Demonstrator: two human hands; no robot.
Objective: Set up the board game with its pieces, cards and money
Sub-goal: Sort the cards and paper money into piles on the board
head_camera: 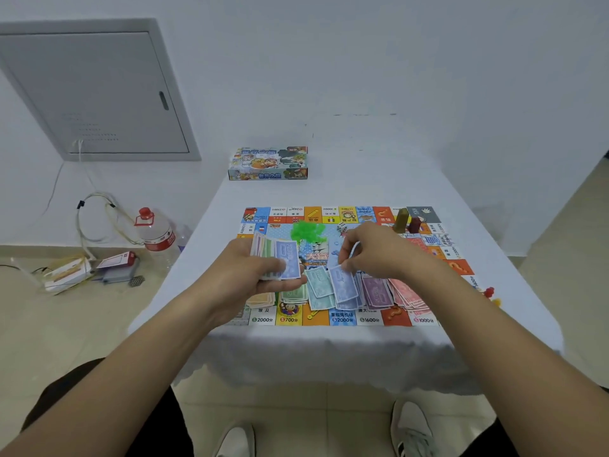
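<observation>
head view: left hand (260, 275) grips a fanned stack (275, 260) of notes at 9 o'clock on the board (342, 319). right hand (369, 250) pinches one blue note (342, 282) over the sorted piles (372, 293) at 6 o'clock. risk: piles overlap, so a careless drop could mix denominations; the loose fan could slip.

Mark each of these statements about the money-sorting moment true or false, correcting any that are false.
1. The left hand holds a stack of bills. True.
2. The game box sits on the floor. False: it is on the table, beyond the board.
3. The right hand pinches a blue bill over the sorted piles. True.
4. A water bottle stands on the board. False: it stands on the floor, left of the table.
</observation>
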